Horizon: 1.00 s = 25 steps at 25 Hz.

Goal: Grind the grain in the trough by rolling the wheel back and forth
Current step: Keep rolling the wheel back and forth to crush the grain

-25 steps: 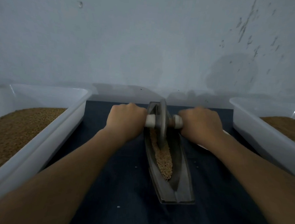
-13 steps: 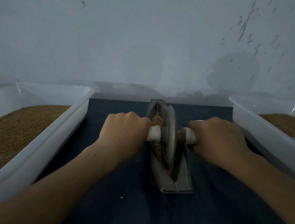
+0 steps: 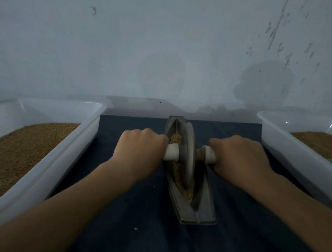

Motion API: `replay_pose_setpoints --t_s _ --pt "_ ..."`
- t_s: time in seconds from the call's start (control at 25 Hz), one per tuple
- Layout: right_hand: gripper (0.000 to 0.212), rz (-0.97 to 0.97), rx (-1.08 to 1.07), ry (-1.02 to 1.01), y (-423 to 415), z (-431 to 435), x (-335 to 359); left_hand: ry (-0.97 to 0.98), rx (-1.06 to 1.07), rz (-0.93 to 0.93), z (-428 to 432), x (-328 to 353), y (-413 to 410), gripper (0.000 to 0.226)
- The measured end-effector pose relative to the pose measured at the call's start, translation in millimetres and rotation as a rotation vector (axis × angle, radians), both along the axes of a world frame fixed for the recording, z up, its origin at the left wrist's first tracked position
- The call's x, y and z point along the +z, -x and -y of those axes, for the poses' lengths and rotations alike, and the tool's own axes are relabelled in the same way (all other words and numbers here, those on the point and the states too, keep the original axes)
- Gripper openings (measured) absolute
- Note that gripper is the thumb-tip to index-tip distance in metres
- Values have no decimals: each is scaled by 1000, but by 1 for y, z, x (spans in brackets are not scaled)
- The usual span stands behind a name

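Left hand, right hand: each curled tight round one end of the white axle handle.
Wheel: upright, mid-trough.
Trough: grey, on dark cloth; grain along its groove.
Left bin, right bin: white, flanking.

A white plastic left tub and a matching right tub flank a dark blue cloth, well apart from each other, each of the 2 holding a flat bed of brown granules. 1 small white speck lies on the cloth toward its near end. Behind them rises a pale wall with a darker stain and dark scuff marks on its right side.
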State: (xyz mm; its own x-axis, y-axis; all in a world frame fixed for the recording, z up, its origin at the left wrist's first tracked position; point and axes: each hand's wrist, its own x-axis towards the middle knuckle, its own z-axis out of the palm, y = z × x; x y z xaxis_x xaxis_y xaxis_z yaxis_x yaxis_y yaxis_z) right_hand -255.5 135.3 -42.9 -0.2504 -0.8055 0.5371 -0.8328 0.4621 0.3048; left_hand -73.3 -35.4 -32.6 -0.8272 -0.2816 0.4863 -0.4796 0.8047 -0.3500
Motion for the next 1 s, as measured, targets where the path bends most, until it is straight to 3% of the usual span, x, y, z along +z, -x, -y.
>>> replay_pose_setpoints --t_s 0.12,0.32,0.48,0.56,0.68,0.76,0.92,1.0 --pt "67 -1 14 -11 -5 -12 4 55 -11 6 -4 1 -10 34" --pt "38 141 -92 -13 22 45 10 -63 88 26 32 7 39 9" --pt "26 247 -126 -71 24 59 24 -93 109 57 36 18 49 13" --pt "34 176 -92 -82 13 36 19 -108 84 23 23 9 29 9" --pt "61 -65 19 -17 -11 -1 16 -89 48 -16 3 -5 -9 33" --pt "68 -66 8 1 -18 -9 20 -51 19 -20 0 -4 -13 40" --pt "46 63 -85 -48 5 24 11 -119 77 3 23 -3 21 10" --pt "35 140 -105 -33 20 53 17 -161 104 21 39 5 42 10"
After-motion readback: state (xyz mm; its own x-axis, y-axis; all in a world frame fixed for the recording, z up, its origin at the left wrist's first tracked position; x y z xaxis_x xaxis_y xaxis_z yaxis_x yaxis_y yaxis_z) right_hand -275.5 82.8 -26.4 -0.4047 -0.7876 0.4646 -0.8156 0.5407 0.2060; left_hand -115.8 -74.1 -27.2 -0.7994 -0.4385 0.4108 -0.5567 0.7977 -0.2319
